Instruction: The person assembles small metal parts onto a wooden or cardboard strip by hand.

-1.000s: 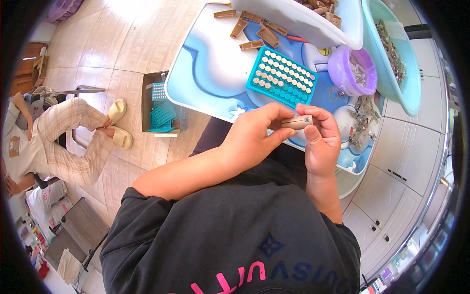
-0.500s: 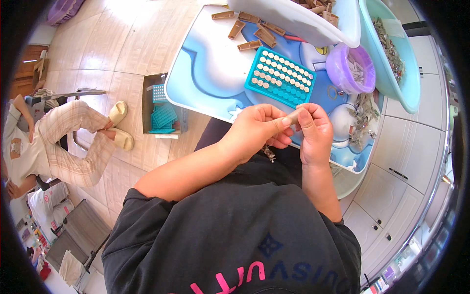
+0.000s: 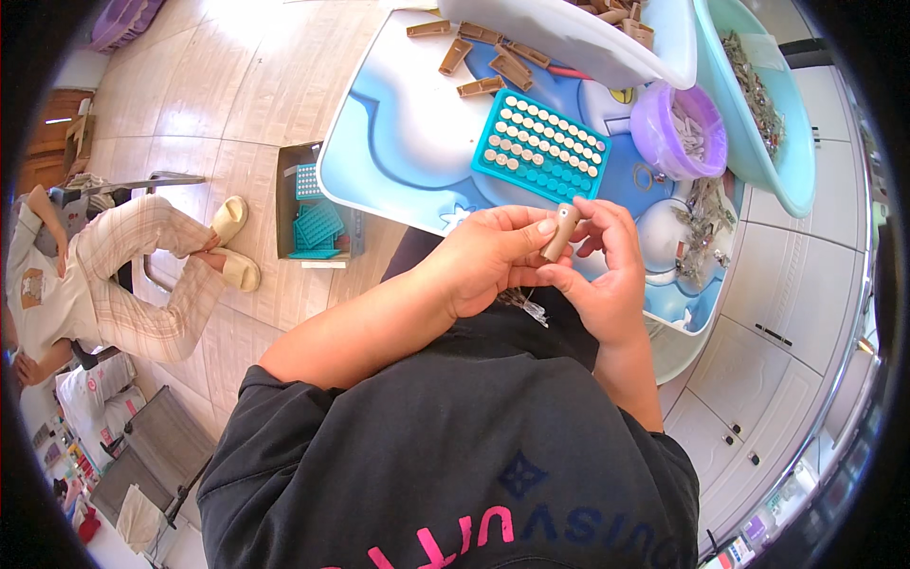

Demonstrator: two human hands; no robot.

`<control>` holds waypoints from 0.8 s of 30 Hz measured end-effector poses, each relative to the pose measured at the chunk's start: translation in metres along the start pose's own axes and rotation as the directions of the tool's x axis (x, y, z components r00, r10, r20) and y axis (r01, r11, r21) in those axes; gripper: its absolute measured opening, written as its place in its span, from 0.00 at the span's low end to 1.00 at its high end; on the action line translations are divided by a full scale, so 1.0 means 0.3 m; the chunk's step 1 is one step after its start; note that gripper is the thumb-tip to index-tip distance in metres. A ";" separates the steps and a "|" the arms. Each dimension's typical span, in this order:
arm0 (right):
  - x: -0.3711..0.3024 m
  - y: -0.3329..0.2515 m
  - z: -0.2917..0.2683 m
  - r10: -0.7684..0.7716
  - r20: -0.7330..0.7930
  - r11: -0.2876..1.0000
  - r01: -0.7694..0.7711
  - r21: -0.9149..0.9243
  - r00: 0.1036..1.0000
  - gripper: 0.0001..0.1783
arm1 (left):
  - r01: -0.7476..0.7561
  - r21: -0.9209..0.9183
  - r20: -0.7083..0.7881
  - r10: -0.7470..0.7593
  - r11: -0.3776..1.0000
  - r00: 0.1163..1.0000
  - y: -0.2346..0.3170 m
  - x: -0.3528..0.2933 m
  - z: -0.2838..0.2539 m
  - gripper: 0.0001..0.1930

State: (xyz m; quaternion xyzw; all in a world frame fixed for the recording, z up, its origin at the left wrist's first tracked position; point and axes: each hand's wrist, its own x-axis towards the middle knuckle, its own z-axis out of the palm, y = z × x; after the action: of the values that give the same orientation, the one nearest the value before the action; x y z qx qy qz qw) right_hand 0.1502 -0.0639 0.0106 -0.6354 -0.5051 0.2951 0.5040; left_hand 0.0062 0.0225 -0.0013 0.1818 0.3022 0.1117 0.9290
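At the far left of the frame, a person (image 3: 123, 266) is sitting in light checked trousers. At the left of centre, a box (image 3: 286, 211) is standing on the floor (image 3: 246, 190), and teal trays (image 3: 317, 226) are lying inside it. Around the centre, the left hand (image 3: 479, 261) is holding a small brown casing (image 3: 561, 234) between thumb and fingers, and a silvery bundle (image 3: 527, 303) is hanging below this hand. A teal tray (image 3: 531, 180) with rows of pale discs is resting on the surface (image 3: 417, 104) just above. To the right of the casing, the right hand (image 3: 611, 284) is staying half open, its thumb and fingers apart; whether a fingertip is touching the casing, I cannot tell. Farther right, a purple tub (image 3: 654, 140) is standing near a teal basin (image 3: 799, 161).
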 end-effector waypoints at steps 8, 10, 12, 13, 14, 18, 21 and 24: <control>0.000 0.010 -0.039 -0.094 0.110 0.989 0.105 -0.100 0.989 0.31 | 0.005 -0.022 0.059 -0.003 1.000 0.998 0.020 -0.004 -0.003 0.16; 0.000 0.028 -0.047 -0.092 0.112 0.994 0.098 -0.049 0.989 0.31 | 0.006 -0.011 0.154 -0.004 1.000 0.988 0.017 -0.001 -0.013 0.19; -0.002 0.041 -0.050 -0.088 0.113 0.996 0.088 -0.001 0.990 0.32 | -0.002 0.008 0.161 0.001 1.000 0.987 0.016 0.001 -0.015 0.19; -0.002 0.045 -0.051 -0.088 0.107 0.996 0.085 0.025 0.990 0.32 | -0.011 0.028 0.167 0.006 1.000 0.986 0.017 0.002 -0.014 0.20; -0.003 0.047 -0.052 -0.087 0.100 0.995 0.083 0.050 0.991 0.33 | -0.010 0.028 0.167 0.005 1.000 0.986 0.018 0.002 -0.014 0.20; -0.002 0.041 -0.061 -0.074 0.123 0.997 0.070 0.032 0.990 0.34 | 0.022 0.032 0.194 -0.028 0.999 0.981 0.030 0.000 -0.014 0.22; 0.002 0.028 -0.060 -0.092 0.140 0.995 0.096 -0.018 0.986 0.34 | -0.002 0.070 0.196 -0.011 0.998 0.980 0.033 -0.003 -0.014 0.24; 0.004 0.003 -0.052 -0.141 0.151 0.984 0.156 -0.088 0.978 0.34 | -0.042 0.129 0.176 0.019 0.991 0.984 0.031 -0.006 -0.011 0.24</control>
State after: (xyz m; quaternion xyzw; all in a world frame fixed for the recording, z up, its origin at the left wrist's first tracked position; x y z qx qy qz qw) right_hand 0.1646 -0.0681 0.0147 -0.5970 -0.6003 0.2765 0.4547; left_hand 0.0018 0.0313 0.0009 0.2564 0.2239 0.0893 0.9360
